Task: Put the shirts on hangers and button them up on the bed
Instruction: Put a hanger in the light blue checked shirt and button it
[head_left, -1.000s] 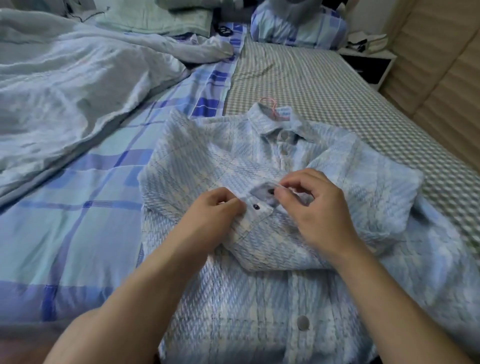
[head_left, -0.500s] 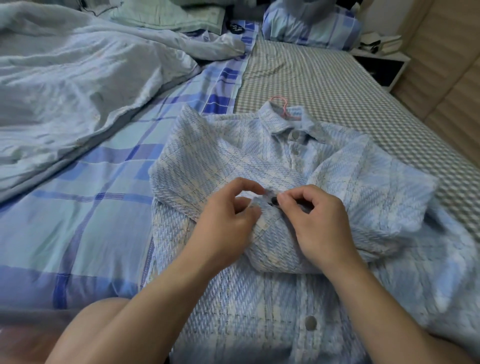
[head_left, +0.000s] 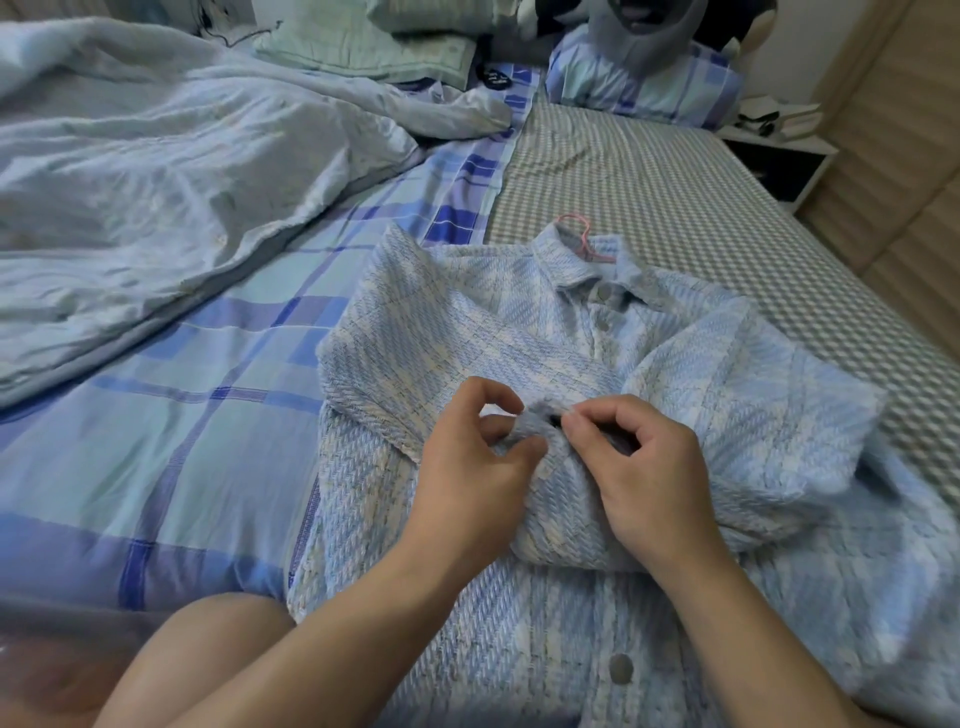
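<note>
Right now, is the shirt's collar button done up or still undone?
Done up. On the shirt, the collar button sits through the closed placket, with the pink hanger hook poking out above the collar.

Single head view, wide-angle. Looks forward and down from above person's forearms, along bed toward pillows. Close on shirt; nightstand far right.

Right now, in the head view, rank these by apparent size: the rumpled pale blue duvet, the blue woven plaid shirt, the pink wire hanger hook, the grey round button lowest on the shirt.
1. Rumpled pale blue duvet
2. Blue woven plaid shirt, nearer the camera
3. Pink wire hanger hook
4. Grey round button; close to the hook, unsure.
</note>
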